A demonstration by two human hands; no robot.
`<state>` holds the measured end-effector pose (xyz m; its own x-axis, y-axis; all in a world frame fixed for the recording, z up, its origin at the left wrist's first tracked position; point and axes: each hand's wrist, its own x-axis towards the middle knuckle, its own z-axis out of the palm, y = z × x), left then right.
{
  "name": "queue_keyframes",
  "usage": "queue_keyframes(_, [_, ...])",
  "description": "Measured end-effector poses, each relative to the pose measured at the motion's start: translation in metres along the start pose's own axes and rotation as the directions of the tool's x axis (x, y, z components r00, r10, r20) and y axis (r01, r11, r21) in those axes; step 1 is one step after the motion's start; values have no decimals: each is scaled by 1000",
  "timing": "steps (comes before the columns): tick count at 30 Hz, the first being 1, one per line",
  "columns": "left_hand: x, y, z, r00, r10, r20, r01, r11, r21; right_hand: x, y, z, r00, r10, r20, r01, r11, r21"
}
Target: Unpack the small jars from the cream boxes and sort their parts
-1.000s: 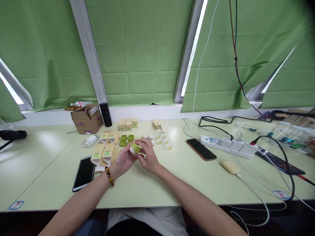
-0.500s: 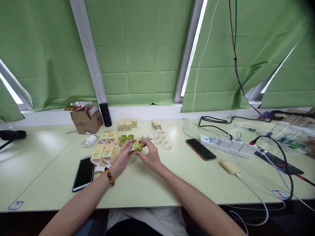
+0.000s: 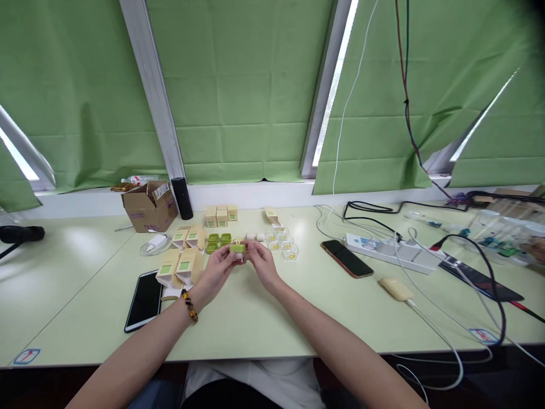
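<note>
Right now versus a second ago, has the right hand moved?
Yes, slightly: the right hand sits farther forward and to the right, closer to the clear containers.

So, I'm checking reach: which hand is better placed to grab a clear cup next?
Probably the right hand: it is nearer the clear cups, while the left hand, farther off, grips the green piece.

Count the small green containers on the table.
4, in two rows of two beyond the left hand: back left container, back right container, front left container, front right container. That hand may hide others.
</note>
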<state>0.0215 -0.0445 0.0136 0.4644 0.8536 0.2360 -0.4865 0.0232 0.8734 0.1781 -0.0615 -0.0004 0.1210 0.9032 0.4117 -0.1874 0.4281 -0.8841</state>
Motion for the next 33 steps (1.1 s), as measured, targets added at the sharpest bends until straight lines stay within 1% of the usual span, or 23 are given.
queue_keyframes(2, [1, 0, -2, 1000, 1, -5, -1, 999, -38, 0, 0, -2, 999, -13, 34, 11, 998, 57])
queue_keyframes(4, [2, 0, -4, 1000, -8, -15, 7, 996, -90, -2, -1, -2, 999, -39, 27, 38, 998, 46])
queue_keyframes(8, [3, 0, -6, 997, -30, -78, 14, 980, -198, -9, -8, 1, 988, -149, 30, 151, 985, -85])
queue_keyframes(10, [2, 0, -5, 994, -45, -97, 24, 977, -211, -13, -11, 3, 972, -228, 59, 236, 952, -196])
queue_keyframes(13, [0, 2, -3, 995, -59, -85, 46, 987, -151, -16, -13, 4, 931, -337, 139, 365, 846, -389])
queue_keyframes(16, [-1, 4, -2, 995, -51, -89, 47, 998, -45, -17, -11, 2, 890, -394, 230, 453, 698, -555])
queue_keyframes(19, [1, 1, -3, 989, -40, -144, 50, 997, 64, -17, -9, 0, 856, -430, 285, 503, 569, -650])
queue_keyframes(21, [4, -2, -5, 983, -42, -181, 68, 988, 140, -16, -7, -1, 842, -451, 297, 518, 520, -679])
queue_keyframes(23, [6, -5, -7, 979, -41, -199, 83, 975, 208, -15, -6, -2, 834, -466, 296, 525, 504, -686])
queue_keyframes(25, [6, -5, -7, 981, -31, -193, 79, 967, 243, -14, -6, -3, 834, -467, 294, 524, 503, -687])
queue_keyframes(29, [2, 0, -5, 992, -15, -126, 43, 975, 220, -13, -8, -4, 853, -442, 276, 494, 519, -697])
queue_keyframes(31, [0, 2, -4, 993, 17, -119, 11, 974, 228, -12, -9, -5, 859, -435, 270, 487, 532, -693])
queue_keyframes(33, [0, 4, -3, 987, 80, -142, -38, 961, 275, -12, -11, -6, 858, -436, 271, 489, 535, -689])
